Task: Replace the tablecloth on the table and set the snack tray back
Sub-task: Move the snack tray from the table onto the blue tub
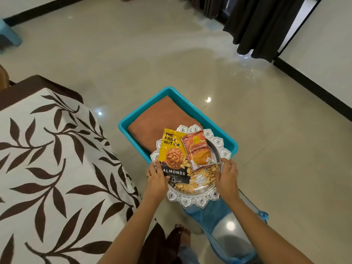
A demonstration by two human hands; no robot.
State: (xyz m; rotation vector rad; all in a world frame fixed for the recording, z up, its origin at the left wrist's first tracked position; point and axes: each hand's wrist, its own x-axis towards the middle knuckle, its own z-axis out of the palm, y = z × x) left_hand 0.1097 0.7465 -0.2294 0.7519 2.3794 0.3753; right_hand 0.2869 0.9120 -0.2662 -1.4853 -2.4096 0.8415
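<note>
An ornate silver snack tray (192,199) carries a yellow almonds packet (172,147), an orange snack packet (199,151) and loose nuts. My left hand (157,180) grips its left rim and my right hand (226,176) grips its right rim. The tray is over the near end of a blue plastic bin (133,119) that holds a folded brown cloth (162,119). To the left, the table wears a white tablecloth with brown leaves (47,168).
The blue bin stands on a glossy tiled floor. A blue plastic stool (228,235) is below the tray, near my bare foot (183,233). Dark curtains (266,25) hang at the back right. Another blue stool (9,35) is at the far left.
</note>
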